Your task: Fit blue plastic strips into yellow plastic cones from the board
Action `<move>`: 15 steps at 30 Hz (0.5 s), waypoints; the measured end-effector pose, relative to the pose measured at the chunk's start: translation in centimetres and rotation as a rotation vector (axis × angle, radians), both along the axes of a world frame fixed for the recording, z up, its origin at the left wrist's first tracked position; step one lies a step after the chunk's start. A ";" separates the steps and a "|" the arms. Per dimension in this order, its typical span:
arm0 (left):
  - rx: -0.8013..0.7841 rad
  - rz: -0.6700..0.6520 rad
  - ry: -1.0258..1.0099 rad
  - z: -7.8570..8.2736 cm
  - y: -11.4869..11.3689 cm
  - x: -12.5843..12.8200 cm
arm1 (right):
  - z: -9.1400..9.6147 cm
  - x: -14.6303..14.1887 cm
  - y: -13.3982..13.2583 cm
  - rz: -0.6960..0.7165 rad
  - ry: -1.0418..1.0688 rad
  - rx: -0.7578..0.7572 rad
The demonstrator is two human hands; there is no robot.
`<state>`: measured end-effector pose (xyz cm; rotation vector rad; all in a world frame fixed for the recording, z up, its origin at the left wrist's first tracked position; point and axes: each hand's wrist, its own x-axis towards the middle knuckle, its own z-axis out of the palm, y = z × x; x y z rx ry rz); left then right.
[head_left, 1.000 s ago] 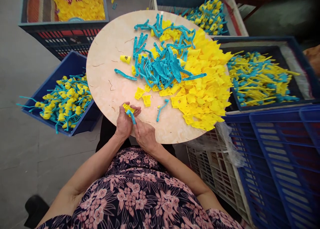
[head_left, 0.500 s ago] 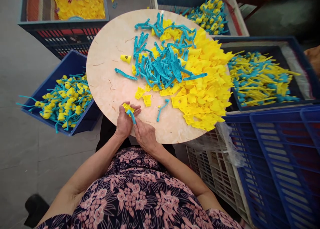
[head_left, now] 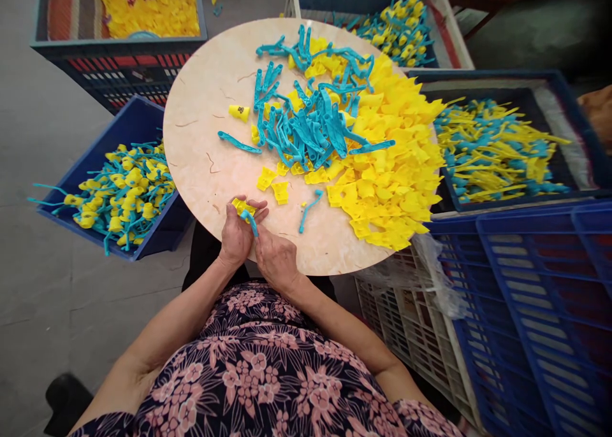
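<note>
At the near edge of the round table [head_left: 201,137] my left hand [head_left: 235,236] is closed on a small yellow plastic piece [head_left: 241,207]. My right hand [head_left: 276,262] sits right beside it, fingers closed on a thin blue plastic stem [head_left: 250,220] that meets the yellow piece. A loose blue stem [head_left: 310,207] and two yellow pieces [head_left: 272,183] lie on the table just beyond my hands. Farther out are a tangle of blue stems [head_left: 310,115] and a large heap of yellow pieces [head_left: 392,169].
A blue bin [head_left: 119,195] of joined yellow-and-blue parts stands left of the table. A crate of yellow pieces [head_left: 148,13] is at the far left, another parts crate [head_left: 396,26] behind. A bin of blue and yellow sticks [head_left: 497,150] and empty blue crates [head_left: 535,297] stand right.
Almost nothing differs. Both hands stay together at the table's near edge, holding the same yellow piece and blue stem with only slight finger movement.
</note>
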<state>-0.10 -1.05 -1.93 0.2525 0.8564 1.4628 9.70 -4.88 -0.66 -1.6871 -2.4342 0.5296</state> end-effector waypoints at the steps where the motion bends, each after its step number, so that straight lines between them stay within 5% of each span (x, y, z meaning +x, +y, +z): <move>1: -0.001 0.001 -0.001 0.0 0.0 0.0 | 0.2 0.0 0.0 0.004 -0.017 -0.020; 15: -0.081 0.052 -0.052 0.4 0.3 0.2 | 1.8 -0.4 1.0 0.115 -0.177 -0.125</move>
